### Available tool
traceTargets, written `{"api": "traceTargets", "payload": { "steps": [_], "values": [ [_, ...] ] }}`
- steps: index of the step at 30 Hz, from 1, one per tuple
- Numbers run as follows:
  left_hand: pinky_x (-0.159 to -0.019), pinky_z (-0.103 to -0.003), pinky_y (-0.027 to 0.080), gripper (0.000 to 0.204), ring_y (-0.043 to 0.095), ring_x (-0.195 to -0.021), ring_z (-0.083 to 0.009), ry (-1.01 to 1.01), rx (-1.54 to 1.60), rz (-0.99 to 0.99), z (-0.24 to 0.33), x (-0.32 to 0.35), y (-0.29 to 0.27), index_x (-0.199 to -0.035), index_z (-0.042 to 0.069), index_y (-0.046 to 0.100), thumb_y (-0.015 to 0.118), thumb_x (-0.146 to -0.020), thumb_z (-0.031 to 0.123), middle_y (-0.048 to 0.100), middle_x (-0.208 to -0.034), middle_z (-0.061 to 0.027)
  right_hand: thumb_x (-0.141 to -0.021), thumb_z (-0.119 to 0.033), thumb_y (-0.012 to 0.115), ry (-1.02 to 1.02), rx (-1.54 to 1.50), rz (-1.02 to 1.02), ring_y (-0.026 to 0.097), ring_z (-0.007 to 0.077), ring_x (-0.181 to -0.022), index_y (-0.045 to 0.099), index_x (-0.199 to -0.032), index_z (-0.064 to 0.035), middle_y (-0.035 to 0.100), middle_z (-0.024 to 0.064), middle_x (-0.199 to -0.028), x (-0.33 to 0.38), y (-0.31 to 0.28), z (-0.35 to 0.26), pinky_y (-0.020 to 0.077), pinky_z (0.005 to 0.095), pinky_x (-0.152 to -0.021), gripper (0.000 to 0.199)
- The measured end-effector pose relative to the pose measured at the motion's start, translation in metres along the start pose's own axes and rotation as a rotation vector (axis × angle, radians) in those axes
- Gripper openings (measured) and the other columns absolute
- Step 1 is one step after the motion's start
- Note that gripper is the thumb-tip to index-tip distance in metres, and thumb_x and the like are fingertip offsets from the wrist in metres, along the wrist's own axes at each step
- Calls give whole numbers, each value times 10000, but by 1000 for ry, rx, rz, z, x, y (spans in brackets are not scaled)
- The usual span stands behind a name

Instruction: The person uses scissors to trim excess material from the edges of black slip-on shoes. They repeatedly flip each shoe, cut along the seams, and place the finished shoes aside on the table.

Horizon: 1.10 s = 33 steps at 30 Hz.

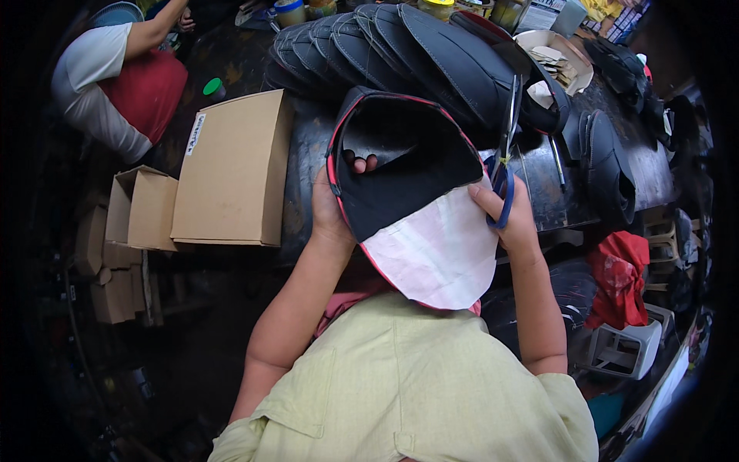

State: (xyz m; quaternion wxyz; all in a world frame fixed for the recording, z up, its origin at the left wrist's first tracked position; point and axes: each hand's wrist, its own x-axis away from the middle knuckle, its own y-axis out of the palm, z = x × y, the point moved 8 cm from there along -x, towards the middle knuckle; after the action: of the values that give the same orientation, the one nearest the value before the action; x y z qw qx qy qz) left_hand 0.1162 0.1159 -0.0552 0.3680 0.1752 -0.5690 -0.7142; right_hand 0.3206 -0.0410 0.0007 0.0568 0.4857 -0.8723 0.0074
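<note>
Clamped in my left hand point(329, 206), fingers curled inside, is the black red-piped seat cover point(400, 165), lifted over my lap with its white lining point(440, 250) hanging down. My right hand point(514, 219) grips blue-handled scissors point(504, 158) at the lining's edge. I judge I'm mid-trim; next, steady snips along the seam. Beyond, the tabletop point(304, 146) carries stacked covers point(385, 46).

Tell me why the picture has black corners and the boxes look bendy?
Head view: the fisheye lens leaves a dark rim and bows straight edges, such as the cardboard box. The middle is sharp and evenly lit: the left hand in the black seat cover, the right hand with blue-handled scissors.
</note>
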Motion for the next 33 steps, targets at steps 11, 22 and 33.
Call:
{"api": "traceTargets", "payload": {
  "steps": [11, 22, 33],
  "values": [
    [-991, -436, 547, 273, 671, -965, -266, 60, -5, 150, 0, 6, -13, -1059, 76, 686, 603, -1040, 335, 695, -845, -99, -896, -199, 800, -278, 501, 136, 561, 102, -734, 613, -1022, -8, 603, 31, -806, -4, -10, -43, 467, 286, -686, 296],
    [-972, -292, 509, 268, 650, -1071, -129, 374, -363, 167, 16, 20, 45, -1170, 52, 641, 495, -1128, 274, 707, -1168, -44, -607, -266, 845, -745, 1380, -130, 632, 331, -919, 614, -1042, -72, 597, 112, -937, 61, 38, -117, 384, 492, -1049, 530],
    [-1060, -413, 500, 299, 677, -1131, -229, 321, -108, 203, 24, 31, 41, -1233, 40, 663, 504, -1099, 254, 727, -1204, -98, -691, -80, 824, -607, 1113, -72, 619, 381, -766, 623, -954, -35, 645, 161, -842, 47, 8, -104, 517, 399, -755, 334]
  ]
}}
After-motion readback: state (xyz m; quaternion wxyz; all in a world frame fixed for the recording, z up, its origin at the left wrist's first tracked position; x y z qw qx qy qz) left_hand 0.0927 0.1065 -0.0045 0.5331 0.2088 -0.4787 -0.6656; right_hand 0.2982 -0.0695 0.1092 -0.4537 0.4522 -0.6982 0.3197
